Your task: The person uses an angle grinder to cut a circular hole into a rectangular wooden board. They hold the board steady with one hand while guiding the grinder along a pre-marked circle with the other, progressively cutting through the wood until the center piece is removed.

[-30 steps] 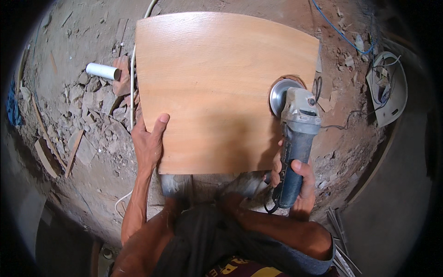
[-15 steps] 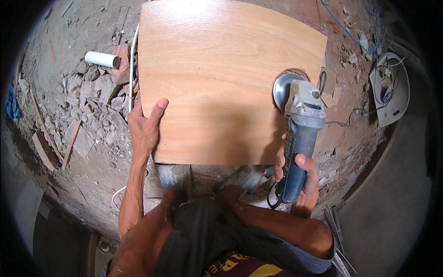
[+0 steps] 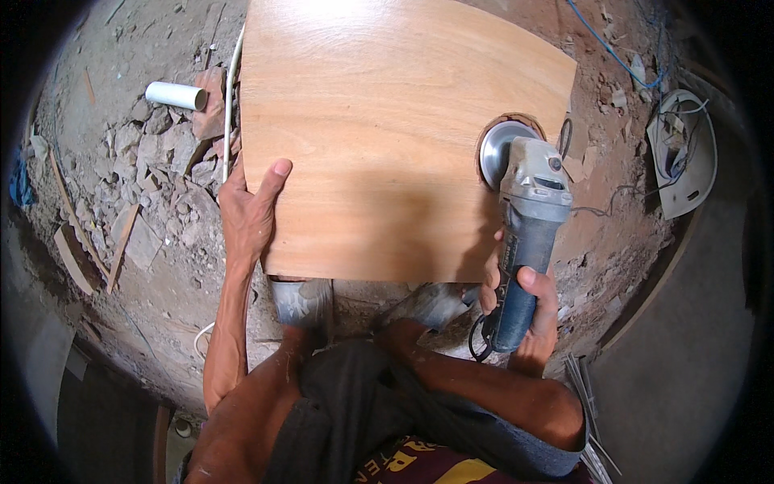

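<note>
A large light-brown wooden board lies flat over a rubble-strewn floor. My left hand presses on the board's near left corner, thumb on top and fingers wrapped round the edge. My right hand grips the dark handle of a grey angle grinder. The grinder's disc sits at the board's right edge, inside a rounded notch cut into that edge. My two dusty feet rest just below the board's near edge.
Broken rubble and wood scraps cover the ground at left, with a short white pipe among them. A white cable runs along the board's left edge. A white round fitting with wires lies at right; a blue cord crosses top right.
The view has drawn closer to the board. My left hand and the grinder keep their places at the board's left edge and right notch.
</note>
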A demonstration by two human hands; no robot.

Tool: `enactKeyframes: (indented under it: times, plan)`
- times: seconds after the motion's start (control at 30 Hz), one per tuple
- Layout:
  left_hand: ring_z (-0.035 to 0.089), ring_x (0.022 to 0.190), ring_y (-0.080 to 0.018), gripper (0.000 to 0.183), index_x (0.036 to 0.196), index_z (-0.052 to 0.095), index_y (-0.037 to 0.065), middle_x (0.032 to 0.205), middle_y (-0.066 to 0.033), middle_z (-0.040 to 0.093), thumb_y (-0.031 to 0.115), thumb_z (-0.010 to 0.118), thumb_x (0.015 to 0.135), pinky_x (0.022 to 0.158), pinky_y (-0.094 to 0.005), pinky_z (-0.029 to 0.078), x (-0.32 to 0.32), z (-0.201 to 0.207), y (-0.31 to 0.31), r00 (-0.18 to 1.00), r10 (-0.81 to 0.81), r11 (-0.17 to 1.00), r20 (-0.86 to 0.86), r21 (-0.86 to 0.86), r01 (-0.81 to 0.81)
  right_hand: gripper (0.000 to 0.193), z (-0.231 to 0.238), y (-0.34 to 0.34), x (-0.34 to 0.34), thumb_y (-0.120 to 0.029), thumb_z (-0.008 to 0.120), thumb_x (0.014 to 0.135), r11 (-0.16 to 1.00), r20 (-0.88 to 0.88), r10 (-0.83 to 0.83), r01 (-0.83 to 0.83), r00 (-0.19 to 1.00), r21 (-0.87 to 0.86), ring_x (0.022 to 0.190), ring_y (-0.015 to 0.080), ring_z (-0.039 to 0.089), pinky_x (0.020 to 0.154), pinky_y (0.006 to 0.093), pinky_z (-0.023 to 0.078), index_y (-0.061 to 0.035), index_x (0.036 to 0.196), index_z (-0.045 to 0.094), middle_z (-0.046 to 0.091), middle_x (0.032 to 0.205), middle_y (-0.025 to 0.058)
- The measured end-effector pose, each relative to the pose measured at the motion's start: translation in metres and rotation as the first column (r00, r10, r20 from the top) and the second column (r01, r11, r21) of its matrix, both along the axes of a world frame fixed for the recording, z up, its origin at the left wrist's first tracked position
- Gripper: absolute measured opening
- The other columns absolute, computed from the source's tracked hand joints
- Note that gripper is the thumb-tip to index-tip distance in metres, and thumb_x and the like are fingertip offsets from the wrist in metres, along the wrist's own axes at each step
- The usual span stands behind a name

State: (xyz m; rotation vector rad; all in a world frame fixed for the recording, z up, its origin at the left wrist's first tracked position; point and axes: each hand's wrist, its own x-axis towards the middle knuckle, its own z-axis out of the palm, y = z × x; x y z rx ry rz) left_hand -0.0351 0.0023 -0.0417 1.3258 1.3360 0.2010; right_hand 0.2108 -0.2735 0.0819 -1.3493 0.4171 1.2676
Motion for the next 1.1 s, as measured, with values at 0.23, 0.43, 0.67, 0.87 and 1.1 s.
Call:
enactKeyframes:
  times: [0.23, 0.43, 0.67, 0.87, 1.1]
  plan:
    - [0.077, 0.097, -0.0210, 0.065, 0.137, 0.071, -0.010, 0.112, -0.0190, 0.082, 0.043, 0.084, 0.102, 0.090, -0.0361, 0.062, -0.0027, -0.0021, 0.0010, 1.000, -0.002, 1.000, -0.013, -0.019, 0.002, 0.082, 0.0029, 0.0004, 0.0019, -0.032, 0.084, 0.087, 0.999, -0.055, -0.033, 0.034, 0.998, 0.013, 0.056, 0.0272, 0.065, 0.052, 0.0389, 0.057, 0.0034, 0.150, 0.045, 0.064, 0.086, 0.0168]
    - [0.077, 0.098, -0.0210, 0.066, 0.138, 0.071, -0.010, 0.113, -0.0192, 0.082, 0.043, 0.085, 0.102, 0.090, -0.0360, 0.062, 0.0000, -0.0013, -0.0006, 1.000, 0.023, 1.000, 0.008, -0.007, -0.023, 0.078, 0.0051, 0.0047, 0.0018, -0.032, 0.084, 0.084, 0.999, -0.060, -0.033, 0.035, 0.998, 0.019, 0.059, 0.0273, 0.067, 0.053, 0.0375, 0.056, 0.0043, 0.145, 0.051, 0.067, 0.085, 0.0183]
    - [0.076, 0.099, -0.0201, 0.064, 0.139, 0.071, -0.010, 0.114, -0.0178, 0.082, 0.042, 0.085, 0.102, 0.091, -0.0358, 0.061, -0.0008, -0.0023, 0.0004, 1.000, 0.005, 1.000, -0.007, -0.008, -0.005, 0.079, 0.0054, 0.0053, 0.0017, -0.034, 0.085, 0.083, 0.999, -0.055, -0.037, 0.037, 0.998, 0.005, 0.059, 0.0274, 0.068, 0.053, 0.0377, 0.056, 0.0036, 0.145, 0.052, 0.067, 0.085, 0.0182]
    - [0.075, 0.100, -0.0192, 0.063, 0.139, 0.071, -0.009, 0.115, -0.0165, 0.082, 0.041, 0.084, 0.103, 0.091, -0.0353, 0.061, -0.0016, -0.0013, 0.0004, 1.000, 0.018, 0.999, 0.018, -0.029, -0.017, 0.079, 0.0039, 0.0052, 0.0018, -0.034, 0.085, 0.084, 0.999, -0.058, -0.038, 0.039, 0.998, 0.008, 0.059, 0.0273, 0.068, 0.053, 0.0377, 0.056, 0.0036, 0.145, 0.051, 0.066, 0.084, 0.0180]
    - [0.075, 0.098, -0.0185, 0.060, 0.138, 0.073, -0.007, 0.114, -0.0160, 0.082, 0.040, 0.085, 0.102, 0.089, -0.0348, 0.061, -0.0005, -0.0021, -0.0003, 0.999, 0.020, 0.999, 0.031, -0.029, -0.019, 0.078, 0.0016, -0.0008, 0.0005, -0.032, 0.083, 0.087, 0.993, -0.111, -0.090, 0.098, 0.990, 0.067, 0.059, 0.0275, 0.068, 0.053, 0.0381, 0.057, 0.0039, 0.147, 0.050, 0.066, 0.087, 0.0178]
